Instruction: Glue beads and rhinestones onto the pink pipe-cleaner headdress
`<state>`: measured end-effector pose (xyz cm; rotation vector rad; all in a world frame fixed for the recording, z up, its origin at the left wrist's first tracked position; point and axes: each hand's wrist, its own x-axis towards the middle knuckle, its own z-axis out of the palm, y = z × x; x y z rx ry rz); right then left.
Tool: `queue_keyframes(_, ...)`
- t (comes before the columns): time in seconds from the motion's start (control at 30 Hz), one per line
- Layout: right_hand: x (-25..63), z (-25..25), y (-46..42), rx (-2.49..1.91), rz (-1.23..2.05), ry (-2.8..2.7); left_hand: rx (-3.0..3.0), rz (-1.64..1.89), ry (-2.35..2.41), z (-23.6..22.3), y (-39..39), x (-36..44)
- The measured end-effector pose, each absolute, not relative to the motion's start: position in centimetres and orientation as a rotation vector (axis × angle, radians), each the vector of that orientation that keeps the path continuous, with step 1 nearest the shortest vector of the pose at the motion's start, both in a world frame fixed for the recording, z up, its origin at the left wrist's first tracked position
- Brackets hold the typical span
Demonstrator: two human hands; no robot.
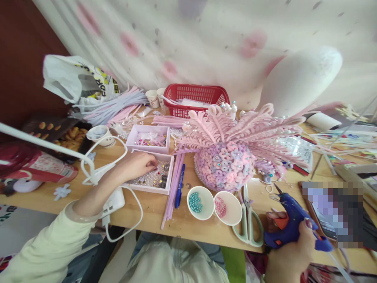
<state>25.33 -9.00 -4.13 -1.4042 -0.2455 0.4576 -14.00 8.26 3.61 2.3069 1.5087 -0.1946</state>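
My left hand reaches into a white box of small pearl beads and coloured rhinestones. Its fingers are curled together at the tips, and what they pinch, if anything, is hidden. My right hand grips a blue hot glue gun, nozzle pointing up and left, with a clear glue stick at its back. Between the hands sits a dome covered in pink and lilac pipe-cleaner flowers, with pink feather-like plumes behind. Two paper cups lie tilted before it, one with teal beads, one with pink beads.
Green-handled scissors lie beside the glue gun, and a phone is to its right. A blue marker rests on lilac pipe cleaners. Behind stand a second box and a red basket. A white cable loops near my left arm.
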Motion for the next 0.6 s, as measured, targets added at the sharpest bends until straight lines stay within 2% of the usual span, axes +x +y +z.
queue_keyframes(0.37, 24.9, -4.0, -8.9, -1.371, 0.499, -0.162, 2.352, -0.085, 1.456, 3.2, 7.8, -14.3)
queue_keyframes(0.6, 24.9, -4.0, -8.8, -1.358, 0.52, -0.169, 1.694, 0.298, 1.294, 4.4, 7.2, -14.7)
